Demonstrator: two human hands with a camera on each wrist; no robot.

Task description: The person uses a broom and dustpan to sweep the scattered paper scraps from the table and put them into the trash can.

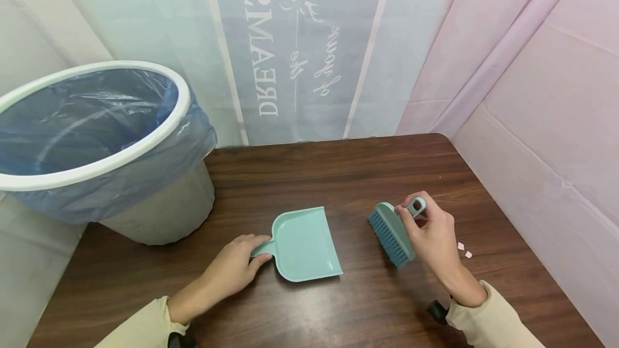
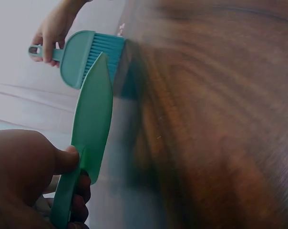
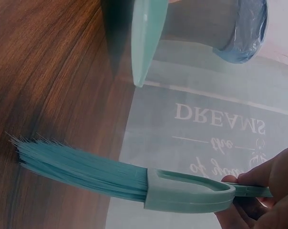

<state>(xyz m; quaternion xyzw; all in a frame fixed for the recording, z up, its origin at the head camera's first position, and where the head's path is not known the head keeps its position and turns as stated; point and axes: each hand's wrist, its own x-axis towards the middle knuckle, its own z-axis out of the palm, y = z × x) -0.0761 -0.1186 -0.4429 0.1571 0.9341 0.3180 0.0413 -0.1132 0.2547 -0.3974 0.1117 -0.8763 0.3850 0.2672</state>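
Left hand (image 1: 232, 266) grips mint plastic dustpan (image 1: 306, 246); right hand (image 1: 435, 235) pinches mint, teal-bristled brush (image 1: 390, 232), nearer brown wood-grain table (image 1: 300, 173) right edge.

From here, the mint-green dustpan (image 1: 306, 245) turns its lip to 3 o'clock; apart on that side, the matching brush (image 1: 394, 233) points its teal bristles toward 8 o'clock.

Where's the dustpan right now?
In the head view, the dustpan is at the middle of the table, handle in the left hand, between the bin on its left and the brush on its right.
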